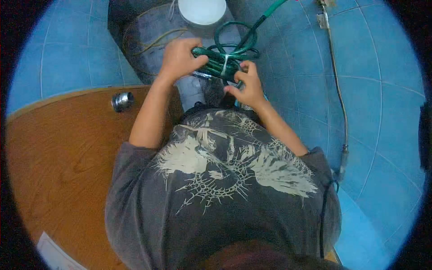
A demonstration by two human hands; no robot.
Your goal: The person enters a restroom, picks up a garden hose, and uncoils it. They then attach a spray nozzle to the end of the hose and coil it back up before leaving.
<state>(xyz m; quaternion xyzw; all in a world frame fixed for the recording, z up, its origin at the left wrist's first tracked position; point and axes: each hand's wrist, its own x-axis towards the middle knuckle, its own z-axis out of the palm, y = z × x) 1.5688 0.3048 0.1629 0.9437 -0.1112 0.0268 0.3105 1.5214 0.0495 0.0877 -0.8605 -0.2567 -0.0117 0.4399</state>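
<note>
Both forearms reach forward from the body, elbows bent. The left hand is raised, its thumb stretched toward the right hand, its fingers curled over. The right hand is turned inward, fingers bent and thumb apart from them.

A doorknob on the brown wooden door, beside blue wall tiles with a metal hose.
</note>
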